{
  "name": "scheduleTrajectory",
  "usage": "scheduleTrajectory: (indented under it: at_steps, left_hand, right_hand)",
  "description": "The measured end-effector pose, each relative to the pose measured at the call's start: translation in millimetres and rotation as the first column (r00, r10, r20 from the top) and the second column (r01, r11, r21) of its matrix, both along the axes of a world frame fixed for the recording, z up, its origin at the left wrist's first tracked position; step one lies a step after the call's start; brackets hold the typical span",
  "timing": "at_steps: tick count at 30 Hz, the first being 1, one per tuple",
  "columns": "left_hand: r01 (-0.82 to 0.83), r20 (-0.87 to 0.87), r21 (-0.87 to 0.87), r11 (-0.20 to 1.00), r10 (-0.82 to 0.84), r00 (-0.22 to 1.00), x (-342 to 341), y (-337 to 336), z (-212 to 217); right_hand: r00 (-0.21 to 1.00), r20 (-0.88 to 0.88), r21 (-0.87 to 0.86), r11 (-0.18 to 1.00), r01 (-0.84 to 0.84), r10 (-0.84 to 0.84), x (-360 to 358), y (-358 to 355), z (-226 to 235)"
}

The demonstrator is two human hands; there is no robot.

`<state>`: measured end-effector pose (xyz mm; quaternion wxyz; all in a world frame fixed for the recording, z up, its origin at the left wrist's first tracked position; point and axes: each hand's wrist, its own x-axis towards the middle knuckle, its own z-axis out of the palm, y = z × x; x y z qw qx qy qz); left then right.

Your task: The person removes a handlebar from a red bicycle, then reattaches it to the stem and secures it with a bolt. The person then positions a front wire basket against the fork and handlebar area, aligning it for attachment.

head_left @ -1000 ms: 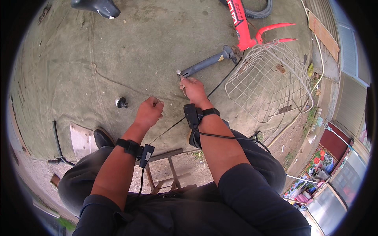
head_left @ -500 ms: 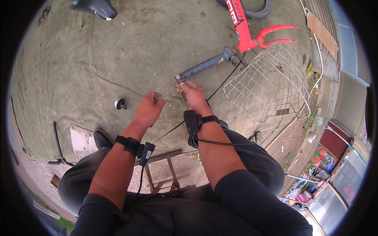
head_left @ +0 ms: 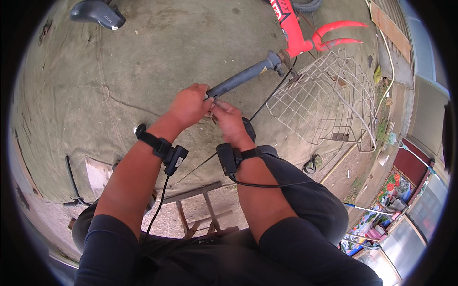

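The grey handlebar stem tube (head_left: 243, 77) of a red folding-bike frame (head_left: 295, 35) slants down toward me over the ground sheet. My left hand (head_left: 191, 105) is closed at the near end of this tube, its fingertips against the clamp there. Just right of it, my right hand (head_left: 229, 121) pinches close beneath the same end; whatever sits between its fingers is too small and covered to make out. Both hands nearly touch. A small round black-and-silver part (head_left: 140, 129) lies partly behind my left wrist.
A wire basket (head_left: 329, 102) stands right of the stem, below the red fork (head_left: 334, 35). A black cable (head_left: 272, 97) runs past my right hand. At the upper left lies a black saddle (head_left: 98, 14). Thin cord (head_left: 131, 103) trails across the sheet; a wooden frame (head_left: 195, 205) is near my legs.
My left hand has moved up and right from the sheet to the tube's near end. The right hand has shifted slightly down and stays close to that end.
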<state>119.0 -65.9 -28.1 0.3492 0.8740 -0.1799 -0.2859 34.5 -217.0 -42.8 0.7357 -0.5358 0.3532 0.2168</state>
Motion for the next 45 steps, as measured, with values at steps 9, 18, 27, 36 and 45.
scheduleTrajectory:
  at_steps: [9, 18, 27, 36, 45]
  left_hand:
    - [0.045, 0.135, -0.057, 0.997, -0.037, 0.99, 1, 4, -2]
    - [-0.023, 0.096, -0.072, 0.997, 0.029, 0.995, 1, 3, 3]
    - [-0.066, 0.101, -0.038, 0.997, 0.07, 0.992, -2, 2, 12]
    - [-0.051, -0.235, 0.043, 0.998, 0.06, 0.97, 9, -1, 30]
    - [-0.299, -0.551, -0.241, 0.923, 0.124, 0.826, 4, 7, 36]
  right_hand:
    - [0.999, 0.047, 0.049, 0.998, 0.025, -0.027, -6, 0, -7]
    - [0.999, 0.013, 0.072, 0.997, -0.04, 0.039, -1, -7, -1]
    - [0.744, -0.171, 0.302, 0.684, 0.664, -0.646, 95, -29, -2]
    - [0.739, -0.133, 0.323, 0.676, 0.662, -0.661, 98, -17, 28]
    - [0.751, -0.07, 0.366, 0.683, 0.632, -0.657, 97, -12, 47]
